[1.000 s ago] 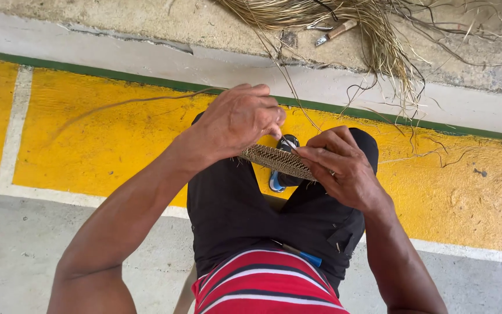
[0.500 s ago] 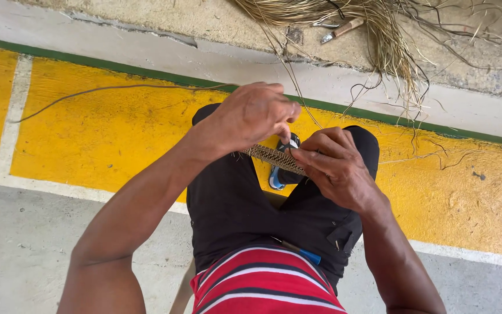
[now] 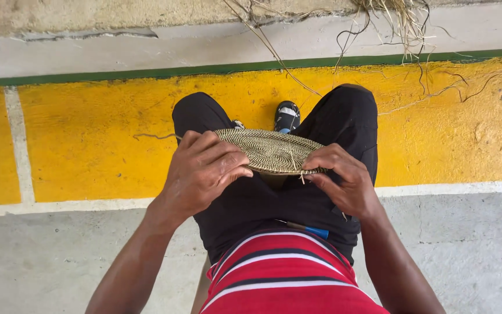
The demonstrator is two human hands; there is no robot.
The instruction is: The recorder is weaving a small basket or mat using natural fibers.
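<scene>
With the left hand (image 3: 204, 171) gripping the woven mat (image 3: 271, 151) and the right hand (image 3: 344, 180) pinching its near edge, the loose straw (image 3: 294, 166) there could slip and unravel.

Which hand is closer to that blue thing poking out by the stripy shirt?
The right hand. It sits just above the blue-tipped tool at the waist, holding the right edge of the woven disc. The left hand grips the disc's left edge, farther across the lap.
</scene>
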